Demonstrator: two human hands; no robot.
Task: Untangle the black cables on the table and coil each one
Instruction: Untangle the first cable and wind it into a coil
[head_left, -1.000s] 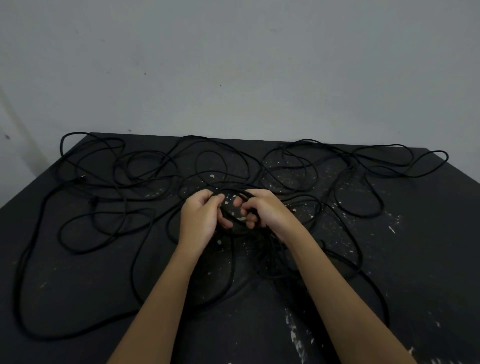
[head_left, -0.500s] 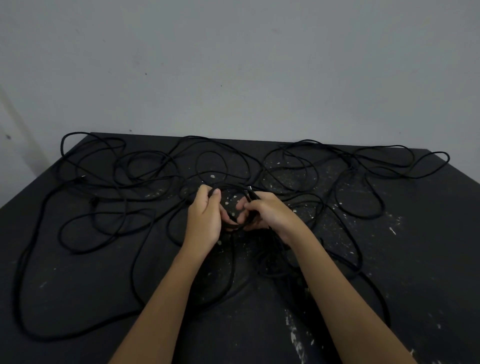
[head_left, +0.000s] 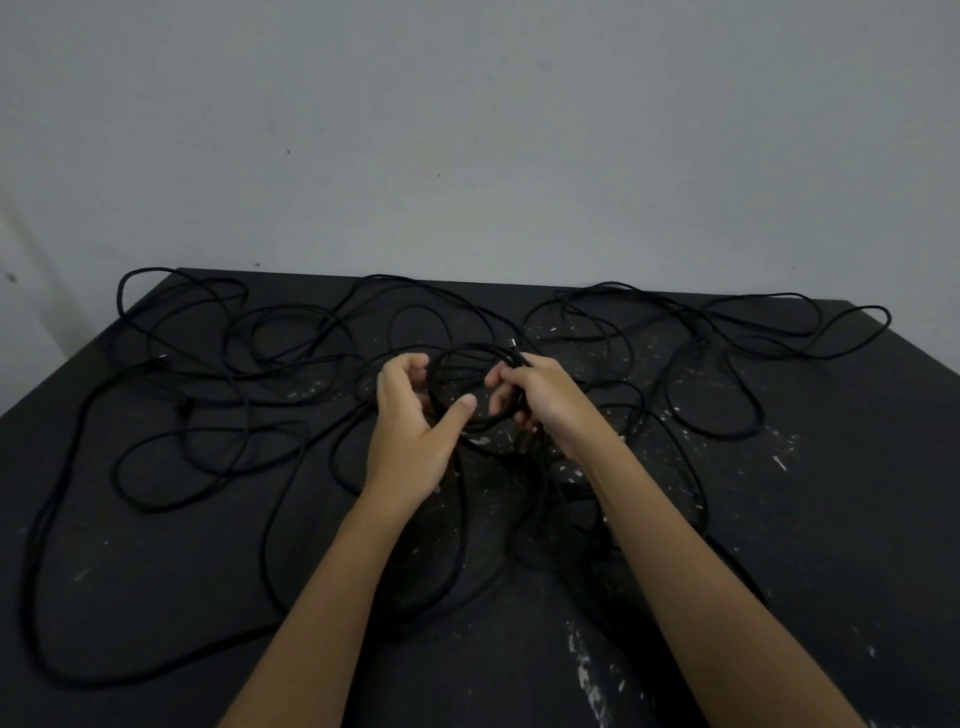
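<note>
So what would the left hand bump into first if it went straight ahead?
Probably the small cable coil that the right hand grips; it sits right ahead of the left hand, maybe already touching. Depth is unclear.

One left hand (head_left: 410, 421), one right hand (head_left: 545, 395), one table (head_left: 831, 519), black cables (head_left: 218, 358) beyond sure counting.

Between the two hands, one small coil (head_left: 457, 364) of a few turns. Across the tabletop, many loose overlapping loops; number of separate cables impossible to tell from the tangle. One metal-tipped plug end (head_left: 511, 343) just above the right hand, a second, small and dim (head_left: 161, 357), at far left. Behind, one plain grey wall (head_left: 467, 130).
</note>
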